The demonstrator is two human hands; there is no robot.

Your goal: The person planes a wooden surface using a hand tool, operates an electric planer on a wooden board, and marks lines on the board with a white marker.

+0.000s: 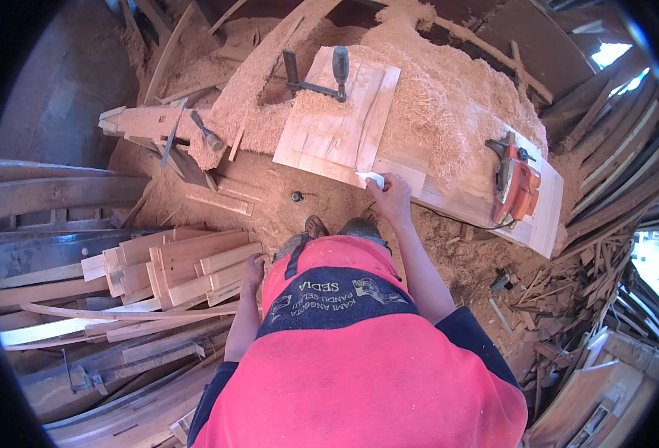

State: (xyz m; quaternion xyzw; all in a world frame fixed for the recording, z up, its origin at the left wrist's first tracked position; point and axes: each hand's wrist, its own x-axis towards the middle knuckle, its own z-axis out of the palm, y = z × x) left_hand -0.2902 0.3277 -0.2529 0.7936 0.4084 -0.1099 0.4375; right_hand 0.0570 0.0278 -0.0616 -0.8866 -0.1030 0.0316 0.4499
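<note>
My right hand (pixel 393 196) is closed on a small white piece, paper or cloth (pixel 371 179), at the near edge of a wooden panel (pixel 322 145); which of the two it is I cannot tell. On that panel, a black-handled bar clamp (pixel 340 75) stands among wood shavings. My left hand (pixel 255 269) hangs low at my side by stacked timber (pixel 195 261), its fingers loosely bent and nothing visible in them. Farther right, an orange electric planer (pixel 518 183) lies on a long pale board (pixel 546 216).
Thick heaps of shavings (pixel 434 89) cover the far part of the bench. A chisel-like tool with a dark handle (pixel 207 131) rests on the timber at the left. A small dark round object (pixel 296 196) lies on the dusty floor. Long curved planks (pixel 620 164) lean at the right.
</note>
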